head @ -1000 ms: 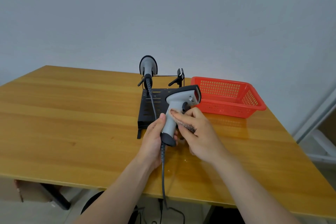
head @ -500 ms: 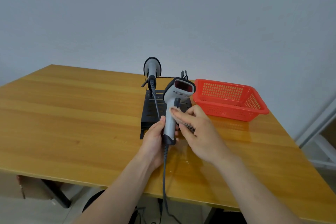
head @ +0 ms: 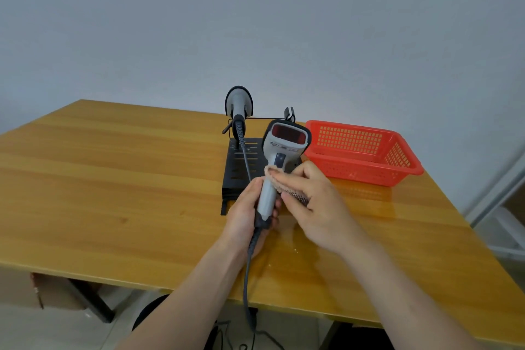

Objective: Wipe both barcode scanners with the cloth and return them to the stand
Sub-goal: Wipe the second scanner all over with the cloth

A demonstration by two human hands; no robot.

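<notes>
Turned since a second ago: the barcode scanner (head: 284,142) now shows its dark red scan window square to the camera, where the head pointed right before. Body is smooth light-grey plastic with a black rubbery rim around the window and a dark trigger at the neck. It is held upright above the table, in front of the stand.

Left hand (head: 244,213) is wrapped around the lower handle, thumb up the left side. Right hand (head: 315,207) pinches the cloth (head: 277,179) and presses it on the handle just below the trigger, fingers nearly straight. The cloth is beige and fuzzy, with a fine-checked patch showing between the fingers.

A grey cable (head: 247,278) drops from the handle's black end cap over the table edge.

The stand (head: 240,167) is black sheet metal with slotted holes in its base and a wire rail at the back. The second scanner (head: 238,102) sits in its left cradle, rounded head up, ribbed strain relief below. The right cradle clip (head: 289,113) holds nothing.

Just right of the stand is a red plastic basket (head: 355,140) with lattice walls. The table (head: 113,179) is glossy, with a yellow wood grain.
</notes>
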